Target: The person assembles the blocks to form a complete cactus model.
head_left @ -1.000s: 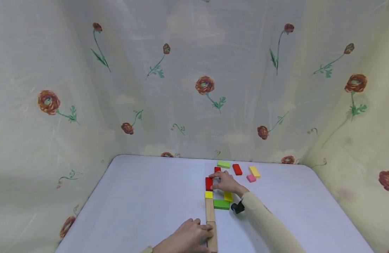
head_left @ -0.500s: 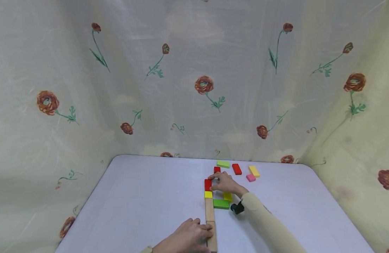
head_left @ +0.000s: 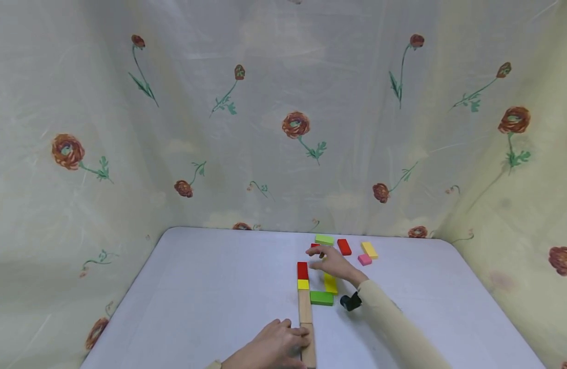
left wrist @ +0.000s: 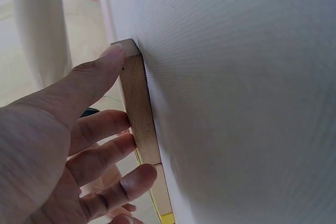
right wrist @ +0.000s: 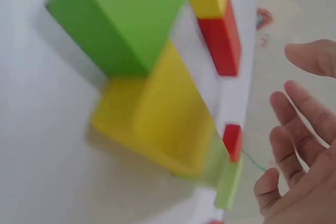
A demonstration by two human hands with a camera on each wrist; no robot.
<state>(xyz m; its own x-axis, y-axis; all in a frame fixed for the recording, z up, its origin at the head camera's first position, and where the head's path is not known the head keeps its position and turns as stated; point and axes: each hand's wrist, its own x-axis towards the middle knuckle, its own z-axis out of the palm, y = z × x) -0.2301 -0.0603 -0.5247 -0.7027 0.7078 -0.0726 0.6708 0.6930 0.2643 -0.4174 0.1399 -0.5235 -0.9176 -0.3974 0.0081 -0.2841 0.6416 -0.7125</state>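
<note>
My left hand holds the near plain wooden block, with the thumb on its end and fingertips along its side in the left wrist view. Ahead of it in one line lie a second wooden block, a small yellow block and a red block, end to end. My right hand hovers just right of that red block, thumb and fingers apart and holding nothing. Beside the row lie a green block and a longer yellow block, partly beneath the right hand's outline.
Farther back on the white table lie a light green block, a partly hidden red one, another red block, a pale yellow block and a pink block. A flowered curtain hangs behind.
The red block has slid toward me against the small yellow block. My right hand has since let go of it and drawn off to the right. The left hand has stayed put.
</note>
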